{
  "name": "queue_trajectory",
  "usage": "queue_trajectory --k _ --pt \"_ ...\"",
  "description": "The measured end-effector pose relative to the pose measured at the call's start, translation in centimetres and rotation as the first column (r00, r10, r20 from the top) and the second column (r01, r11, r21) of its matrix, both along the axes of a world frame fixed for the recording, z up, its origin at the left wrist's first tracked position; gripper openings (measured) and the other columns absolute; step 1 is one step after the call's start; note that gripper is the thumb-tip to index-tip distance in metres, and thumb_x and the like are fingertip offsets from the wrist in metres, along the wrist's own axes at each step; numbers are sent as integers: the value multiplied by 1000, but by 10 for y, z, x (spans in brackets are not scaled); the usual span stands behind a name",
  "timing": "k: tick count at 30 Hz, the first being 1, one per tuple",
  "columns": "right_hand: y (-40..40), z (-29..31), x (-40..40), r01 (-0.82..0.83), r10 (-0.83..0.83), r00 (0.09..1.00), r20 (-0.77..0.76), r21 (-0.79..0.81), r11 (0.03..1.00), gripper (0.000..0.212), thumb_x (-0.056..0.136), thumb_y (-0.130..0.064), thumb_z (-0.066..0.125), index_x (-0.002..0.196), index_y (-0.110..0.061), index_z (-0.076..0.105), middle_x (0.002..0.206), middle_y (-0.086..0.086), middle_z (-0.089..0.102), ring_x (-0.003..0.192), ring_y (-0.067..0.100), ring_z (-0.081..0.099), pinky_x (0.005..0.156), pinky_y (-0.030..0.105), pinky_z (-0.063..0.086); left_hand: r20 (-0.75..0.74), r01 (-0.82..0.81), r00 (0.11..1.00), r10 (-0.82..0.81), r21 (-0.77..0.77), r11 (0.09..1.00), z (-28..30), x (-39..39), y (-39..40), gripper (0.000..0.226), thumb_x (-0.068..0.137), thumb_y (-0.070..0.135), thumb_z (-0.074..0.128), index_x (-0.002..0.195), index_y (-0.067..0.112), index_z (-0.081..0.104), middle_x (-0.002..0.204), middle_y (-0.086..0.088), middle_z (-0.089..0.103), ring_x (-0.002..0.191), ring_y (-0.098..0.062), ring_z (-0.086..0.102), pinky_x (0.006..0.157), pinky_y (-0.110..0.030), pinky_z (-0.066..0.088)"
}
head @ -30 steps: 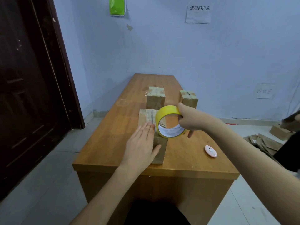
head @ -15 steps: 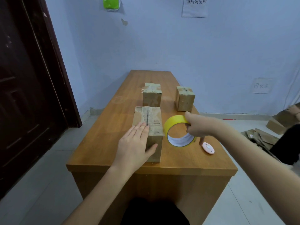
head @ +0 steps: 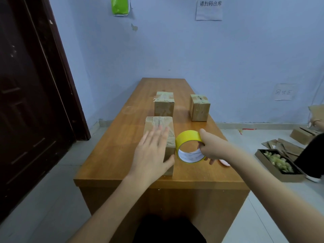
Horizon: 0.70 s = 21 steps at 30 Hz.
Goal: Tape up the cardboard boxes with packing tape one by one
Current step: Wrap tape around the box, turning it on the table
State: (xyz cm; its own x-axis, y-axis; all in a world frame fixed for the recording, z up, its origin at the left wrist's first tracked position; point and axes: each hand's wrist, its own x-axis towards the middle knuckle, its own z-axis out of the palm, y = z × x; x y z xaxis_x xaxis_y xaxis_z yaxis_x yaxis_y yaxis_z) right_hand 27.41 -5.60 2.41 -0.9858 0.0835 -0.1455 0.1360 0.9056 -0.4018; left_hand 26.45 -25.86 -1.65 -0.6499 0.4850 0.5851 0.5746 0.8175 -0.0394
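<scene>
A person's left hand (head: 150, 155) lay flat, fingers straight and slightly spread, on top of the near box (head: 160, 137) at the front of a wooden table (head: 112, 155), thumb against the box's near right edge. The right hand (head: 213, 146) gripped a yellow tape roll (head: 189, 146), thumb over the outer rim and fingers curled through the core, holding it on edge just right of the box. Tape already ran along the box's top seam; whether a strip still joined roll to box could not be told.

The step in hand appeared to be finishing the seal on this box. To do it well, the flat palm would likely need to press along the whole seam, smoothing out to both ends, while the roll stayed low and taut so that any strip tore clean and did not lift the end already stuck down.

Two more boxes stood further back, the left one (head: 164, 104) and the right one (head: 199, 107), well apart, each with tape across its top.

A sheet on the wall (head: 209, 9) read "请扫码出库". A second sheet (head: 284, 92), lower right, bore handwriting too faint to read. A green item (head: 120, 5) hung at upper left. Print on the near box's tape was illegible.
</scene>
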Motion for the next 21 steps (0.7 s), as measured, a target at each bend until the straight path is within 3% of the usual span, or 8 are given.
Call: queue_trajectory --k 2,5,7,9,13,15,18,21 --pt "-2 2 2 7 -6 1000 -9 28 1000 15 98 -3 33 103 -14 24 88 14 51 70 28 64 50 33 54 -9 80 997 -82 -96 992 -2 0 8 68 95 45 41 149 10 18 156 -8 17 145 -20 10 113 -30 -6" --pt "0 1 2 2 -1 1000 -26 35 999 9 97 -4 33 98 -12 28 90 18 55 74 33 65 50 34 55 14 120 993 -119 -101 988 -9 -5 12 59 99 33 41 148 10 20 155 -5 21 143 -17 16 110 -23 -4" --pt "5 -7 1 -15 13 999 -43 -58 998 9 97 -6 35 91 -11 31 95 16 54 72 26 62 47 30 52 0 109 994 -109 -60 992 -9 -4 10 57 90 27 61 140 8 41 145 -6 42 134 -18 38 109 -24 15" --pt "11 -22 2 -25 -2 996 -88 -294 955 11 96 -9 44 90 -11 35 97 14 52 79 23 59 51 29 55 -17 106 994 -107 -23 994 -10 -4 10 57 71 20 81 122 5 61 124 -8 62 116 -20 58 99 -28 39" --pt "9 -62 10 -3 -188 967 -169 -750 661 28 84 -12 71 103 -19 51 104 8 66 88 11 67 63 30 59 -52 121 992 -119 35 992 -12 -5 13 61 59 16 88 115 5 66 116 -8 67 108 -20 63 91 -30 47" --pt "-2 -79 10 -9 -205 967 -151 -824 566 37 82 -15 74 113 -21 56 112 5 67 89 7 68 69 26 58 -56 122 991 -119 42 992 -12 -5 12 61 60 15 88 116 6 66 117 -7 66 109 -19 63 93 -29 45" --pt "-17 -83 4 26 -231 971 -64 -930 368 54 82 -22 75 129 -20 49 121 5 63 104 20 66 83 44 58 -73 138 989 -130 118 983 -9 -7 7 58 64 11 85 117 4 65 119 -8 65 111 -21 61 93 -33 46" --pt "-22 -68 -3 -10 -199 978 -62 -968 251 57 82 -29 70 132 -22 44 121 3 65 108 23 64 84 48 56 -84 153 987 -135 278 948 -2 -6 6 52 73 11 78 121 2 62 123 -8 63 116 -23 58 95 -38 46"
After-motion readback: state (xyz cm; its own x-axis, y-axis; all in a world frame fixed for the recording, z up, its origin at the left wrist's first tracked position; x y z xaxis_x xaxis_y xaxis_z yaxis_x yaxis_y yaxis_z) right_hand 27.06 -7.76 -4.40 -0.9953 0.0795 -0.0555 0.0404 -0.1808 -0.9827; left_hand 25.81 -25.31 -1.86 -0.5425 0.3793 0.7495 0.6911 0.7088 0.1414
